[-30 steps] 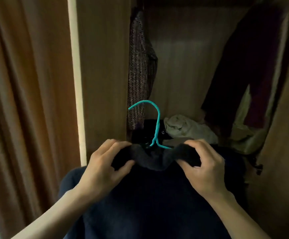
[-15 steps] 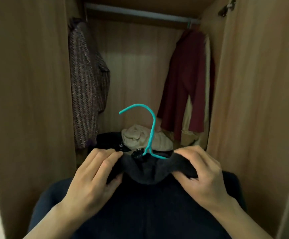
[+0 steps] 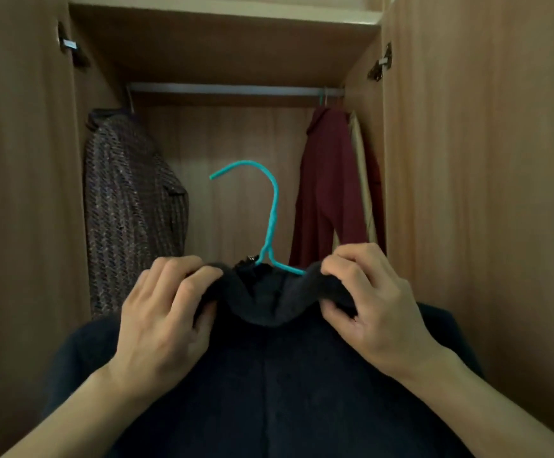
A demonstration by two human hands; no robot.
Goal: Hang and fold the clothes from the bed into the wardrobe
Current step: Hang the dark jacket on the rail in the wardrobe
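- Inside the open wardrobe [image 3: 467, 193], head view: navy garment [image 3: 269, 375] on teal hanger [image 3: 270, 219], held up in front of the opening, not yet on the rail [image 3: 232, 89].
- Left hand [image 3: 166, 312] curled over left side of the folded collar [image 3: 269, 295], fingers on top, thumb underneath, pinching the knit.
- Right hand [image 3: 371, 302] pinching right side of collar the same way; bare wire of hanger showing just beside its fingertips.
- Hook upright between the two hands, open end to the left, well below the rail, touching nothing.
- Changed over the last second: curtain gone from left of view, heap of clothes on wardrobe floor dropped out of sight, rail and top board come into view; same pinch on collar kept by both hands.
- Judged meaning for task: walk-up to wardrobe over, look lifted to the rail, garment squared to the opening; hanger looks fully dressed, hanging step about to start.
- On rail: tweed jacket [image 3: 130, 209] at far left, maroon garment [image 3: 328, 193] with cream garment [image 3: 361, 180] behind it at far right; bare stretch of rail between them, above the hook.
- Next probably needed: lift and reach forward, hook over that bare stretch; risk of collar sliding off the wire if let go before hook seats.
- Bed not in view; clothes left to do cannot be told.
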